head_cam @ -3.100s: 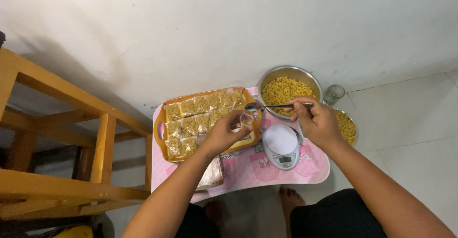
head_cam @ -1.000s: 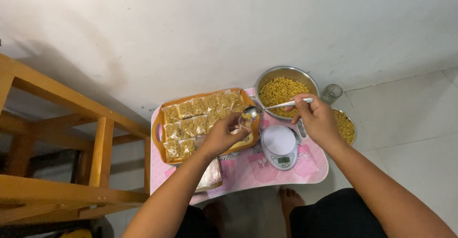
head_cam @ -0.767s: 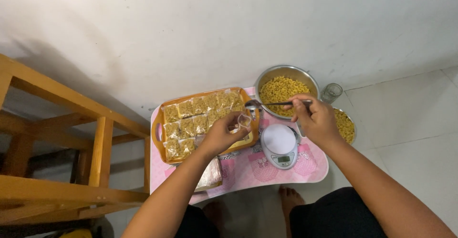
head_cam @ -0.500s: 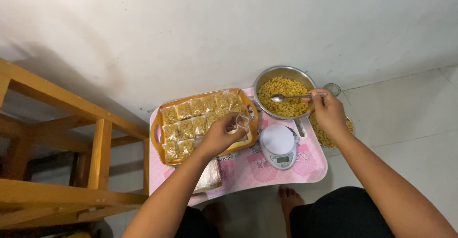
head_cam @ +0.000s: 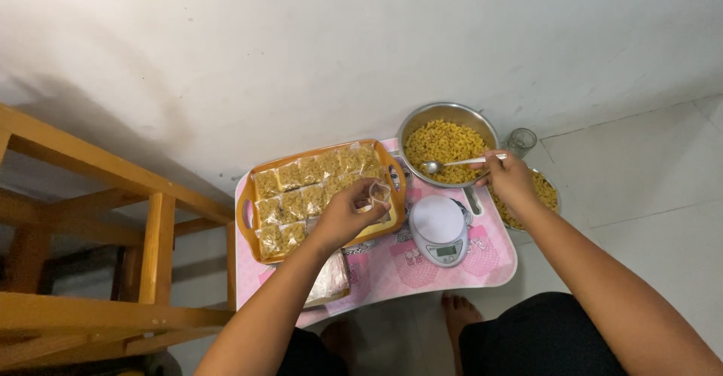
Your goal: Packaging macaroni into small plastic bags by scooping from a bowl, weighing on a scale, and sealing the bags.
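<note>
My left hand [head_cam: 343, 214] holds a small clear plastic bag [head_cam: 379, 193] above the orange tray [head_cam: 247, 212], which carries several filled bags of yellow snack. My right hand [head_cam: 510, 179] grips a metal spoon [head_cam: 452, 164] by its handle. The spoon's bowl rests at the near edge of the steel bowl [head_cam: 447, 114] full of yellow macaroni-like pieces. A white round kitchen scale [head_cam: 439, 229] sits on the pink folding table [head_cam: 493, 264] between my hands.
A second steel bowl [head_cam: 544, 192] of yellow pieces lies behind my right hand. A glass [head_cam: 520, 141] stands by the wall. A stack of clear bags [head_cam: 331, 279] lies at the table's near left. A wooden frame [head_cam: 113, 233] stands left.
My right hand carried the spoon from over the small bag back to the steel bowl and dipped it there. My left hand kept the bag almost still.
</note>
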